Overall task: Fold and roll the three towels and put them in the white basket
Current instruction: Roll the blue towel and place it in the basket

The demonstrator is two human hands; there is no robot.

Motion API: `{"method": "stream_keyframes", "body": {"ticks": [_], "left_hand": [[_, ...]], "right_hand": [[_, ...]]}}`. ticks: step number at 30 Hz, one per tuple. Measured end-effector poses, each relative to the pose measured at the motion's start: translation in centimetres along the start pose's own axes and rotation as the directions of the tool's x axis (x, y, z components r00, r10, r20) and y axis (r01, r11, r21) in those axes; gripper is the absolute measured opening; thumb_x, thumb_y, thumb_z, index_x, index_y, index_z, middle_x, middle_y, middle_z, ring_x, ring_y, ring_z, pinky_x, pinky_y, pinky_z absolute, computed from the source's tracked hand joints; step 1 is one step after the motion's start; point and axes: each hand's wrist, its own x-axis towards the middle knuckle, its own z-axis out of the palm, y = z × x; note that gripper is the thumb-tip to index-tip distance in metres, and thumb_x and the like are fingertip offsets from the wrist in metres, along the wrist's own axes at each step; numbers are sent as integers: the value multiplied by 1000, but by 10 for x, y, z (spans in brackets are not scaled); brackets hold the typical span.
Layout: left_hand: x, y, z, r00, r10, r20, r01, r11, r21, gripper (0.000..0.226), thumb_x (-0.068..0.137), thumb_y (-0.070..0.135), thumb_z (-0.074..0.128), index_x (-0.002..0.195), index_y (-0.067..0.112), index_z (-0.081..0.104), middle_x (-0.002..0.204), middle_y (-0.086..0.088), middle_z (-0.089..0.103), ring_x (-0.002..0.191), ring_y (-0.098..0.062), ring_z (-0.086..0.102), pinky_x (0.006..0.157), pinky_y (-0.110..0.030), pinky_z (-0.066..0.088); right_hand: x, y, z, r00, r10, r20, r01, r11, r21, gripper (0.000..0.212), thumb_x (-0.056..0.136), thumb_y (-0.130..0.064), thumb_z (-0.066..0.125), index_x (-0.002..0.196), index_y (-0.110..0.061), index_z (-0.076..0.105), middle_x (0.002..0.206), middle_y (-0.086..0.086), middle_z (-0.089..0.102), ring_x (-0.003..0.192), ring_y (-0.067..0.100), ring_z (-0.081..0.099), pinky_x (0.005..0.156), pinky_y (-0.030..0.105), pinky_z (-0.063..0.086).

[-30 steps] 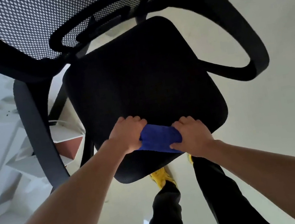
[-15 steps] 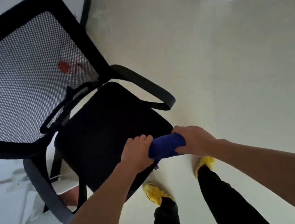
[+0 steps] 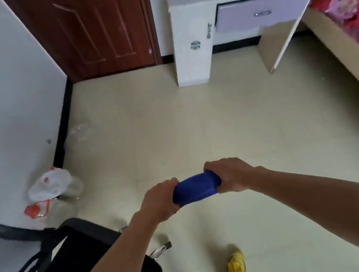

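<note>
A rolled blue towel [image 3: 195,188] is held in the air over the tiled floor, level between both hands. My left hand [image 3: 160,199] grips its left end and my right hand [image 3: 230,174] grips its right end. Only the middle of the roll shows between the fists. No white basket and no other towels are in view.
A black office chair [image 3: 80,259] stands at the lower left, under my left forearm. A white plastic bag and bottles [image 3: 49,188] lie by the wall. Ahead are a brown door [image 3: 98,26], a white desk [image 3: 192,46] with a lilac drawer, and a bed [image 3: 349,19] at the right.
The towel has been lifted off the chair seat and carried away from it. My view has swung up and right from the chair to the room ahead.
</note>
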Motion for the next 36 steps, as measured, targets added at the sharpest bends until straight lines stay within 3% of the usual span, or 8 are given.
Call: {"method": "stream_keyframes", "body": {"ticks": [10,17,26,30,36], "left_hand": [[178,48,-126,987,120,-111,-112,990,80,34,77,27,68,105,24,49,99,6,61,81,-14,61,72,-24,49],[334,54,-226,970,217,-110,-209,975,76,31,74,26,66,99,21,48,92,5,58,78,-17,61,70,-28,53],[507,101,-345,916,377,-137,-351,919,178,30,74,26,60,101,18,49,95,1,59,75,-17,55,64,-26,42],[587,125,-366,922,360,-143,-339,928,152,28,74,26,60,99,18,49,87,7,52,71,-16,50,62,-25,38],[700,162,-406,959,230,-168,-237,971,-25,31,73,27,69,96,20,49,97,1,56,79,-16,54,66,-26,45]], "right_hand": [[68,110,-158,957,-28,-287,-12,991,-136,37,76,-30,62,110,-23,51,97,-6,61,86,19,57,69,29,34],[163,178,-279,919,92,-384,-138,986,-94,35,72,-33,62,105,-23,53,97,-7,65,86,19,58,68,30,40],[233,274,-416,844,205,-495,-227,974,15,37,70,-35,61,104,-27,53,98,-8,63,86,18,59,67,29,41],[274,338,-465,850,207,-484,-217,976,38,39,68,-36,61,105,-29,52,99,-10,63,86,17,59,67,28,40],[345,427,-563,888,170,-427,-146,985,90,38,67,-33,64,103,-30,52,98,-11,64,84,15,58,69,29,44]]}}
